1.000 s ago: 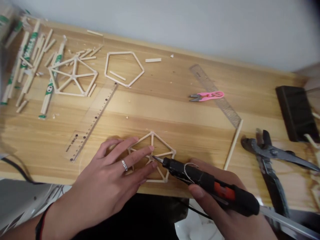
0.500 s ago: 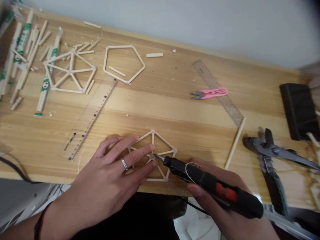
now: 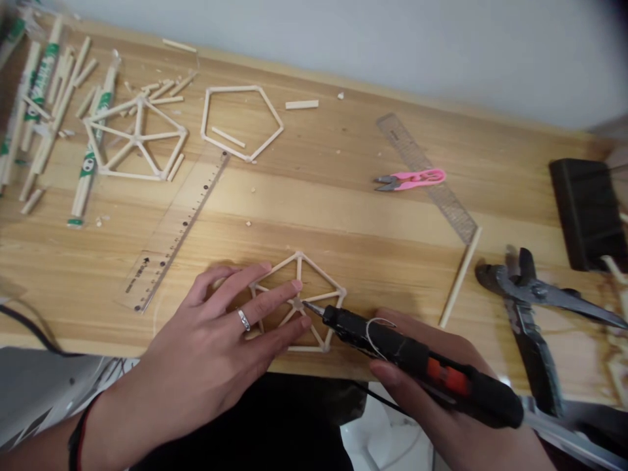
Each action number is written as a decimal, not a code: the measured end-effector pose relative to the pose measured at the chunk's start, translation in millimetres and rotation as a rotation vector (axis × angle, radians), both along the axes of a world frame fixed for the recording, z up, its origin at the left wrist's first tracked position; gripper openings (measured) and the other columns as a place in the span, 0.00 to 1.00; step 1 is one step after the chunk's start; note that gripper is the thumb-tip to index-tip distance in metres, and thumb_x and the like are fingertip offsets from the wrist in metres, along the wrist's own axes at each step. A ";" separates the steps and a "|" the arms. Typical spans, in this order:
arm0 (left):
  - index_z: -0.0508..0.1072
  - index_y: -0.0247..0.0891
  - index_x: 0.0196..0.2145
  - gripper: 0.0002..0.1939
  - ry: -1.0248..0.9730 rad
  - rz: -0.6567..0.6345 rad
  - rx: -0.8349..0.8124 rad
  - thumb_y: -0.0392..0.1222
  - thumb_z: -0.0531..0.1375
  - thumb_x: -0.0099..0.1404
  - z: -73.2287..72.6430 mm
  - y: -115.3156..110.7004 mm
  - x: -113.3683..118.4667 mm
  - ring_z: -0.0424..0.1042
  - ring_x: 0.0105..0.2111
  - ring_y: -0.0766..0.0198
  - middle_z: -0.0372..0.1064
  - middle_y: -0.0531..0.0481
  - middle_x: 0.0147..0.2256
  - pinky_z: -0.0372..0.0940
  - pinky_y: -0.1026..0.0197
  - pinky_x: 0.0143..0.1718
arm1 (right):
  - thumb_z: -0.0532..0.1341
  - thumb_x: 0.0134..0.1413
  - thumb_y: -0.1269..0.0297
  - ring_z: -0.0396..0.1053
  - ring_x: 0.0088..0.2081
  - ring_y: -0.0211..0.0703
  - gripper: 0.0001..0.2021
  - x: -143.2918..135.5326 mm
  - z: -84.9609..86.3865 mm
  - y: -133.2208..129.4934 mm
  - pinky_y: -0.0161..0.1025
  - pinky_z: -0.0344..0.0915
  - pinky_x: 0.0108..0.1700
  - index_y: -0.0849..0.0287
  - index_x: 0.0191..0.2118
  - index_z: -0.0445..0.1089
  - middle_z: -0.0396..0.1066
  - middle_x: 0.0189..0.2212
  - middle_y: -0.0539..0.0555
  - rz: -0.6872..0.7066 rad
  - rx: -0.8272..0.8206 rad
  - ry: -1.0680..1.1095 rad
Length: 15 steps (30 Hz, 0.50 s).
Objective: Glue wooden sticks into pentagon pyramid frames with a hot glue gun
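Note:
My left hand (image 3: 210,347) lies palm down with fingers spread over a small pentagon frame (image 3: 322,273) of pale wooden sticks with spokes, pressing it to the table near the front edge. A ring and a dark wrist cord are on that hand. In my right hand (image 3: 456,425) is a black hot glue gun (image 3: 383,343) with a red trigger, a clear glue stick showing at its rear. Its metal nozzle points left at the hub where the spokes meet, between my left fingertips. My fingers hide the frame's left part.
Farther back lie a spoked pentagon (image 3: 161,137) and a plain pentagon (image 3: 272,107). Wrapped chopsticks (image 3: 91,150) and cut pieces cover the left. A clear ruler (image 3: 176,229), pink thread snips (image 3: 412,178) on another ruler (image 3: 454,212), pliers (image 3: 527,291) and a black box (image 3: 586,212) lie around.
Almost nothing differs. The whole view has shifted slightly; both hands, the frame and the glue gun's nozzle hold nearly the same places.

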<state>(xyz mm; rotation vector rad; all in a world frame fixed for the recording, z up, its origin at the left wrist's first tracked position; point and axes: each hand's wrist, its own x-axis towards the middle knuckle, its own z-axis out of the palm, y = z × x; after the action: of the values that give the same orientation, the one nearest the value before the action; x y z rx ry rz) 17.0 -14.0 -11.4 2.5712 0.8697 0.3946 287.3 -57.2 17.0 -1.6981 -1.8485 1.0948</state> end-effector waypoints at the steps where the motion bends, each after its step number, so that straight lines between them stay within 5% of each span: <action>1: 0.74 0.50 0.63 0.19 0.003 -0.001 -0.001 0.40 0.58 0.78 0.0 -0.2 -0.2 0.61 0.67 0.46 0.67 0.55 0.69 0.53 0.41 0.64 | 0.61 0.69 0.54 0.64 0.19 0.36 0.18 -0.2 0.2 0.4 0.34 0.60 0.20 0.53 0.27 0.65 0.64 0.20 0.45 0.002 -0.001 0.005; 15: 0.75 0.51 0.63 0.19 0.014 -0.003 0.011 0.40 0.59 0.77 -1.6 0.4 1.0 0.61 0.67 0.45 0.68 0.56 0.68 0.54 0.40 0.64 | 0.62 0.69 0.54 0.63 0.20 0.35 0.20 3.7 1.9 -1.8 0.33 0.60 0.21 0.54 0.25 0.62 0.63 0.20 0.45 0.007 -0.057 0.007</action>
<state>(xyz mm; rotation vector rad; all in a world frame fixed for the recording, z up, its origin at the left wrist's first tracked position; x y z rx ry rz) 18.0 -13.6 -13.0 2.5882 0.8708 0.3820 291.0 -59.0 18.9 -1.7185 -1.8365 1.1645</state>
